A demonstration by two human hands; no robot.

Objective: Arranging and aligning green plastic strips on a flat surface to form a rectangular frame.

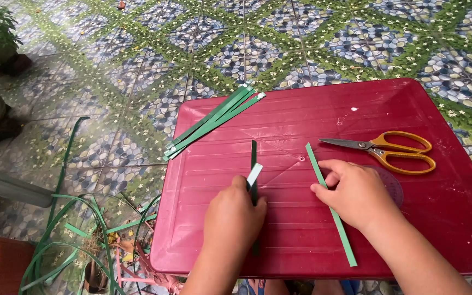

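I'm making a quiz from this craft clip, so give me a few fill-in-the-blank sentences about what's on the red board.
1. The scissors have ____ handles.
2. The right hand presses a single green strip onto the ____ board.
3. The left hand holds a strip folded, showing its ____ underside.
4. The strip bundle lies at the board's far-____ corner.

Missing words: orange; red; white; left

A red plastic table [356, 109] carries green strips [214, 121] and orange-handled scissors [394, 150].

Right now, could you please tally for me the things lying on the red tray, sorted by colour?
Green: 3 (bundle of strips, dark strip under the left hand, light strip under the right hand)
Orange: 1 (scissors)
Clear: 1 (protractor, partly hidden)
Total: 5, on the red tray
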